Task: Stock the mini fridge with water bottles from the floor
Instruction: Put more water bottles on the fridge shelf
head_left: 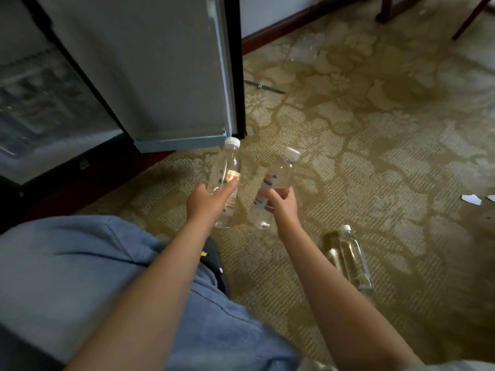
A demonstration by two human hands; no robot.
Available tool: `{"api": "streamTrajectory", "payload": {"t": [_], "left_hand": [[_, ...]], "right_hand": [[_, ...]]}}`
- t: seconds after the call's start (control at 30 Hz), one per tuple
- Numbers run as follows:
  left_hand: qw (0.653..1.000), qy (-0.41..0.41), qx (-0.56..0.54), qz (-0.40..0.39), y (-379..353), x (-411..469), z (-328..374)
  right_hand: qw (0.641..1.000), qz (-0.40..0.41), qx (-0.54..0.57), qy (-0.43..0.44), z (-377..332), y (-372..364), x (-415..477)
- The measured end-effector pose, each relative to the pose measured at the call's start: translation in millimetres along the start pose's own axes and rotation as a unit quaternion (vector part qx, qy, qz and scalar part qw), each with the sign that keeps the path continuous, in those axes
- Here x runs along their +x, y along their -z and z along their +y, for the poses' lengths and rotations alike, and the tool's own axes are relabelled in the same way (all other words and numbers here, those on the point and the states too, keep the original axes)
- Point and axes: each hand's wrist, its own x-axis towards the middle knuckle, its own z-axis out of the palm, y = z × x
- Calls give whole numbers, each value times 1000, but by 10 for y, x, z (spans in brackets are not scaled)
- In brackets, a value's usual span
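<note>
Head view is giving me both bare hands reaching out over the patterned carpet (375,156), each one carrying a clear water bottle. I am watching the left hand (206,202) curling its fingers round the lower body of the left-hand bottle (225,167), whose white cap is pointing to 12 o'clock and sitting just under the bottom corner of the open fridge door (150,70). The right hand (284,206) is gripping the right-hand bottle (278,172) round its middle, with the cap leaning toward 1 o'clock. The two bottles are hanging side by side, near each other but apart. A third bottle (353,261) is resting on the carpet at 4 o'clock from the right hand, cap toward 12 o'clock, with nothing touching it. The mini fridge (40,103) is standing open at 10 o'clock, and its interior is coming through too blurred for me to tell what is on the shelves. Crumpled clear plastic wrap (305,48) is lying at 1 o'clock near the baseboard (281,25), white paper scraps (471,199) are sitting at 3 o'clock by the frame edge, and blue clothing (67,263) is filling the 8 o'clock corner.
</note>
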Motion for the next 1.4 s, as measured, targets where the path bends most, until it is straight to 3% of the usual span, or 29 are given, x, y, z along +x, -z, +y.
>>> {"api": "streamTrajectory", "payload": {"t": [0.3, 0.63, 1.0, 1.27, 1.4], "left_hand": [[973, -53, -186, 126, 1119, 120, 432], [924, -110, -274, 242, 2577, 207, 477], [908, -43, -249, 335, 3502, 792, -162], [896, -5, -240, 373, 3695, 1644, -622], [897, 48, -238, 368, 3819, 2034, -870]], "right_hand": [[982, -145, -50, 110, -1068, -980, -351], [948, -262, -67, 167, -1792, -2387, -741], [921, -345, -120, 133, -1547, -3905, -749], [890, -339, -259, 162, -1059, -4624, -60], [857, -335, -347, 180, -842, -5082, 223]]}}
